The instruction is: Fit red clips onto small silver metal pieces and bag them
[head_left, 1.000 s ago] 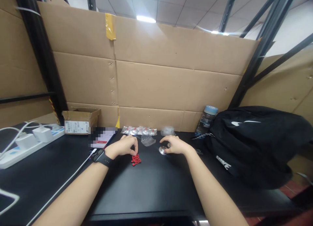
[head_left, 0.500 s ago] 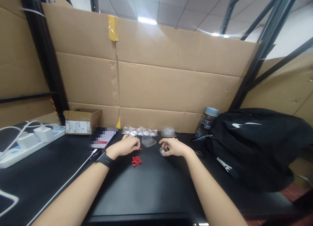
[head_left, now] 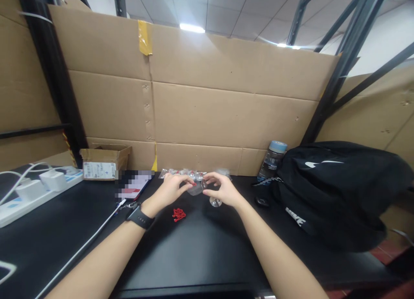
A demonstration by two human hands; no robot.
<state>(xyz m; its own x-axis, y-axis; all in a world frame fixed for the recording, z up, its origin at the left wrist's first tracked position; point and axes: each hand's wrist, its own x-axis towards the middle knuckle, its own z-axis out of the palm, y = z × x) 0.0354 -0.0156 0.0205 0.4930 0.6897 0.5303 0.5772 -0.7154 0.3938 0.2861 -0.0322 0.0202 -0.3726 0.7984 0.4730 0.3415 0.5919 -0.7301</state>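
My left hand (head_left: pixel 176 188) is closed in a pinch on a small red piece (head_left: pixel 194 184), held above the table. Facing it, my right hand (head_left: pixel 224 190) grips a small round shiny disc (head_left: pixel 203 185) on edge between thumb and fingers. Below the right hand another shiny round disc (head_left: pixel 215 202) lies on the black table. A little pile of red pieces (head_left: pixel 179 214) sits nearer to me, below the left hand. Behind the hands are a clear plastic bag (head_left: pixel 195 190) and a row of clear packets (head_left: pixel 166 173), partly covered by my fingers.
A phone (head_left: pixel 137 182) with a white cable and a small cardboard box (head_left: pixel 105 163) are at the left, beside a white power strip (head_left: pixel 69 181). To the right stand a water bottle (head_left: pixel 271 163) and a black backpack (head_left: pixel 336 191). A cardboard wall (head_left: pixel 233 118) closes the back.
My right hand has lifted a disc from the table and moved it left, leaving another disc below. My left hand has risen slightly rightward with the red piece, so the hands are closer together.
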